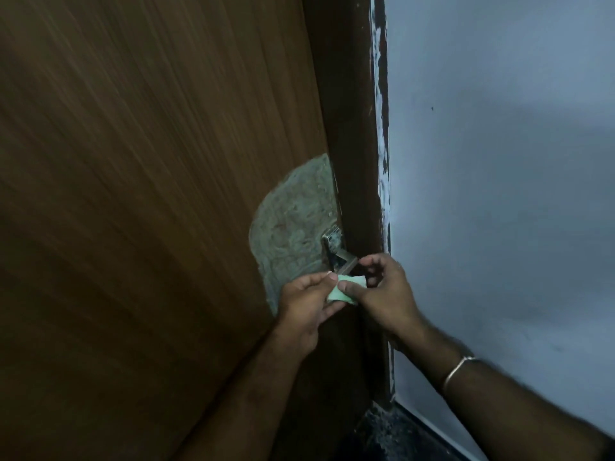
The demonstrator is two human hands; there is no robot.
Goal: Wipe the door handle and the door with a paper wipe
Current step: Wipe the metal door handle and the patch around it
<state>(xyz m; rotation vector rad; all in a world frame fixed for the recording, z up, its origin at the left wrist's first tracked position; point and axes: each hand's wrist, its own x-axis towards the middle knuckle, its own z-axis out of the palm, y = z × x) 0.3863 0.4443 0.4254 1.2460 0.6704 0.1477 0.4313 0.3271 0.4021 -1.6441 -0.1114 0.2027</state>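
Observation:
A brown wooden door (149, 161) fills the left of the view, with a worn grey-green patch (293, 224) around its metal handle (336, 251). Just below the handle, my left hand (307, 307) and my right hand (386, 291) both pinch a small folded pale green paper wipe (346, 289). The wipe sits between the two thumbs, close under the handle's lever. Whether it touches the lever I cannot tell. The lower end of the handle is hidden by my fingers.
A dark brown door frame (352, 128) runs beside the door, with chipped paint along its right edge. A pale blue wall (499, 161) stands at the right. Dark speckled floor (392, 434) shows at the bottom. A metal bangle (461, 369) circles my right wrist.

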